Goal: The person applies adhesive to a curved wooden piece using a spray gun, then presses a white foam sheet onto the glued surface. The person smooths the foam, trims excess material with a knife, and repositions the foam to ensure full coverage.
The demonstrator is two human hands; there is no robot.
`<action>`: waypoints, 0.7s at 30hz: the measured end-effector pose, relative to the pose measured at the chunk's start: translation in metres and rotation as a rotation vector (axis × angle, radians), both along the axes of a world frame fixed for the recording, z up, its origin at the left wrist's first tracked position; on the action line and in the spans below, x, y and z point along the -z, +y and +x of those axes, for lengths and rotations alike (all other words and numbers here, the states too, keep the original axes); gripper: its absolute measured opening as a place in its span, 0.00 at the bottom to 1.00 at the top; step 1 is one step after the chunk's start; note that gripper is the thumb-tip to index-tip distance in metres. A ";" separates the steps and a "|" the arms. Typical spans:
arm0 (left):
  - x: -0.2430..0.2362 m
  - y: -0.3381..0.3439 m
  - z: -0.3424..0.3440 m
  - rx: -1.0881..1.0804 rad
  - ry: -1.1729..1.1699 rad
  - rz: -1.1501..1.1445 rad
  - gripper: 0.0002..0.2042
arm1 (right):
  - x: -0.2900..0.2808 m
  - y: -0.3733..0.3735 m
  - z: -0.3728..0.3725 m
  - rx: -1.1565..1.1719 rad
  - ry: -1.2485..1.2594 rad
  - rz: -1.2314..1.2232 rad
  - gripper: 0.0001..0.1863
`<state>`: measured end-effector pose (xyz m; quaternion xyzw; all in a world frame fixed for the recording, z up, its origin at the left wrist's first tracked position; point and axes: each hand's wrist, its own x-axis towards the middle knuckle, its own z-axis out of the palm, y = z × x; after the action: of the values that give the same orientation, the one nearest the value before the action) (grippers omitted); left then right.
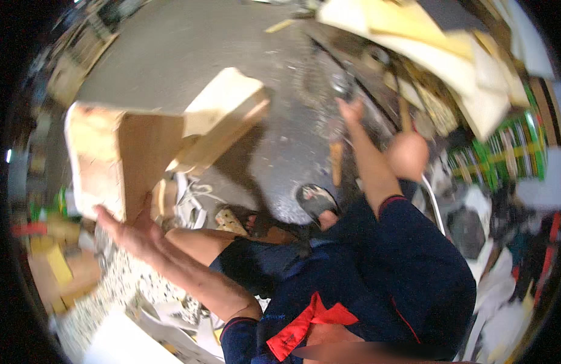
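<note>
Holding one wooden box frame (120, 161) up with your left hand (126, 230): palm open and flat under its lower corner, fingers spread, thumb out to the side, so it props the piece and does not wrap it. The frame sits upper left of the view, tilted, clear of the floor, with one pale block-shaped section (223, 118) jutting out to its right. Your right hand (351, 109) is stretched far forward, its fingertips at one dark round metal part (341, 85) on the grey floor (171, 48); motion blur hides the grip, so I cannot tell whether the fingers are closed on it or only touching. One wooden tool handle (335, 162) lies on the floor just beside your right forearm. One foot in a dark sandal (315, 200) shows between your arms, below the handle. Count so far: one frame, one handle, one sandal in view, two hands. Top right, a loose stack of pale board offcuts (450, 54) overlaps; too jumbled to count. Right edge, one green crate (505, 151). Lower left, several yellow and tan wood scraps (56, 261) on speckled flooring, and white sheet scraps (165, 315) near your left elbow, number unclear.
</note>
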<state>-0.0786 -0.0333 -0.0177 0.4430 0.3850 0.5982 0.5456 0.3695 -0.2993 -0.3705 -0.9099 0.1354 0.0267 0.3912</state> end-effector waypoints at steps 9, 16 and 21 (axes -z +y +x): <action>0.011 -0.011 0.006 0.057 -0.122 0.080 0.29 | 0.038 -0.006 0.083 -0.303 -0.175 -0.235 0.40; 0.007 -0.020 0.019 0.079 -0.128 0.133 0.26 | 0.010 -0.009 0.067 -0.425 -0.219 -0.099 0.35; 0.015 -0.025 0.030 0.105 -0.205 0.203 0.21 | -0.101 -0.020 -0.010 -0.488 -0.384 -0.234 0.28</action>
<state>-0.0488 -0.0585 -0.0322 0.4520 0.2409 0.6468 0.5651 0.3594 -0.3194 -0.2691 -0.9427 -0.1605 -0.0684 0.2845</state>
